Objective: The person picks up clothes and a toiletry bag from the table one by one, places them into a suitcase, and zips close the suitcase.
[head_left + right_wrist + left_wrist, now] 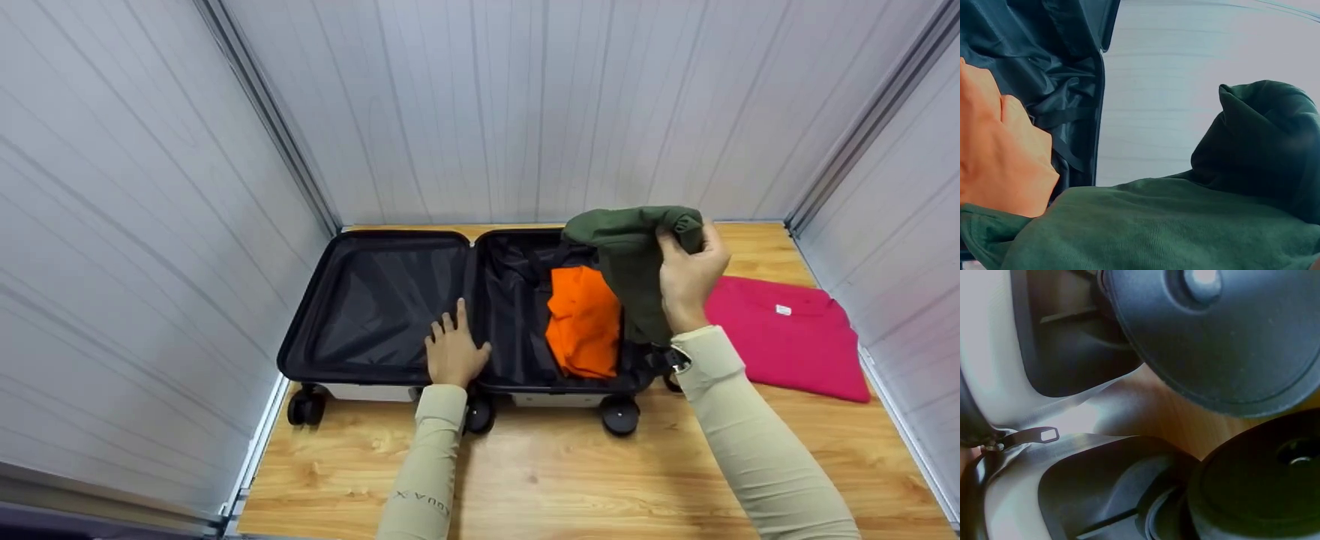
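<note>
A suitcase (471, 300) lies unfolded on the floor, its two black-lined halves side by side. My left hand (454, 354), fingers spread, rests at the near end of the middle seam between the halves. In my right hand (691, 281), thumb and fingers pinch a dark green cloth garment (634, 281) that hangs down over the right half's far right corner. Beneath and left of it, a folded orange garment (581, 322) lies inside that half. The right wrist view shows the green garment (1151, 230) bunched in front, with the orange garment (1005, 146) beyond.
A folded pink shirt (787, 337) with a white label lies on the wooden floor (540, 480) right of the suitcase. Black wheels (620, 416) stick out along the near side. Pale panel walls (510, 112) enclose the back and sides. A zipper pull (1033, 435) hangs near the seam.
</note>
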Motion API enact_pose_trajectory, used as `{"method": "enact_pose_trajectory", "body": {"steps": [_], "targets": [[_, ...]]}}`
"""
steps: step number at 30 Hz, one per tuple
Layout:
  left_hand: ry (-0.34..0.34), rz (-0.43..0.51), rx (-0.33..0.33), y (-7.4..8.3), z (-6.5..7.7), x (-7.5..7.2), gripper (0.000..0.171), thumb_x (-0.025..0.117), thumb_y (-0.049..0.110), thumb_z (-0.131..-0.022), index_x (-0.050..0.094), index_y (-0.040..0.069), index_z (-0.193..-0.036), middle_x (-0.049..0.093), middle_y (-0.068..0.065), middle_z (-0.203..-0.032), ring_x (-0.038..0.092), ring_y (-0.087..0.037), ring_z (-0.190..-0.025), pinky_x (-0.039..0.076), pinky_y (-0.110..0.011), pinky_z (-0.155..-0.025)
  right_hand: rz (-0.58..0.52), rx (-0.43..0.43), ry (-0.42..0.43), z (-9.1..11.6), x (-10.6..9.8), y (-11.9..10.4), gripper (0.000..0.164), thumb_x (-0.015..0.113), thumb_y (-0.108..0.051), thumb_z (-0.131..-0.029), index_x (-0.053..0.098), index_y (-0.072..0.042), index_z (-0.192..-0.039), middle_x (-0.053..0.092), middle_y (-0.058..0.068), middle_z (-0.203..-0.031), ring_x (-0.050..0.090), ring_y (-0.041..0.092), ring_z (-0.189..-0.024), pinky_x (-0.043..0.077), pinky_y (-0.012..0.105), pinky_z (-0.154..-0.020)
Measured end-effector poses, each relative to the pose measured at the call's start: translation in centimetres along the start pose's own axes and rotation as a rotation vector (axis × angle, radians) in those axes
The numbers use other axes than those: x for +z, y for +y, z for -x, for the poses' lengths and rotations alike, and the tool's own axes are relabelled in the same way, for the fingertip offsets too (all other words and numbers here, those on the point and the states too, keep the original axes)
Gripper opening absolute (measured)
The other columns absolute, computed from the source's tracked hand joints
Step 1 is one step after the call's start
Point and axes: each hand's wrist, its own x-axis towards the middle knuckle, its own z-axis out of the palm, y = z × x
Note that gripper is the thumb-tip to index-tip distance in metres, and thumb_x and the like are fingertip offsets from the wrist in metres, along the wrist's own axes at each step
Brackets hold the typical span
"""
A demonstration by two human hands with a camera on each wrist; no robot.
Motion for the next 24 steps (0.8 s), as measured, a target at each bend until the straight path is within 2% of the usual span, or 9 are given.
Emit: {"method": "enact_pose_trajectory", "body": {"steps": [4, 9, 15, 24], "targets": [[0.007, 0.006, 0.0, 0.1, 0.1, 0.0, 0.097, 0.07, 0.05, -0.093, 0.014, 0.023, -0.167, 0.037, -0.023, -0.163, 0.036, -0.046, -0.15, 0.035, -0.06, -0.118, 0.015, -0.018, 0.023, 0.8, 0.4, -0.5, 0.017, 0.073, 0.014, -0.08, 0.072, 0.011, -0.096, 0.066, -0.015, -0.079, 0.061, 0.006, -0.085, 0.05, 0.023, -0.083], [0.02, 0.002, 0.007, 0.3, 0.2, 0.0, 0.097, 0.071, 0.05, -0.092, 0.015, 0.022, -0.167, 0.039, -0.023, -0.162, 0.037, -0.046, -0.149, 0.036, -0.059, -0.117, 0.038, -0.015, 0.04, 1.9, 0.5, -1.4, 0.013, 0.072, 0.014, -0.08, 0.071, 0.011, -0.093, 0.064, -0.015, -0.078, 0.059, 0.005, -0.082, 0.049, 0.021, -0.081], [0.018, -0.001, 0.001, 0.4, 0.3, 0.0, 0.097, 0.071, 0.05, -0.092, 0.015, 0.023, -0.167, 0.038, -0.023, -0.162, 0.037, -0.046, -0.149, 0.036, -0.059, -0.118, 0.064, -0.015, 0.062, 2.3, 0.5, -0.7, 0.012, 0.072, 0.015, -0.08, 0.07, 0.008, -0.089, 0.061, -0.016, -0.075, 0.056, 0.005, -0.08, 0.047, 0.021, -0.08], [0.016, 0.001, 0.001, 0.2, 0.4, 0.0, 0.097, 0.07, 0.05, -0.092, 0.014, 0.024, -0.167, 0.038, -0.023, -0.162, 0.037, -0.046, -0.149, 0.035, -0.059, -0.118, 0.092, 0.042, 0.075, 3.1, 0.7, 0.4, 0.017, 0.071, 0.012, -0.083, 0.07, 0.012, -0.1, 0.06, -0.016, -0.08, 0.057, 0.006, -0.086, 0.047, 0.021, -0.085]]}}
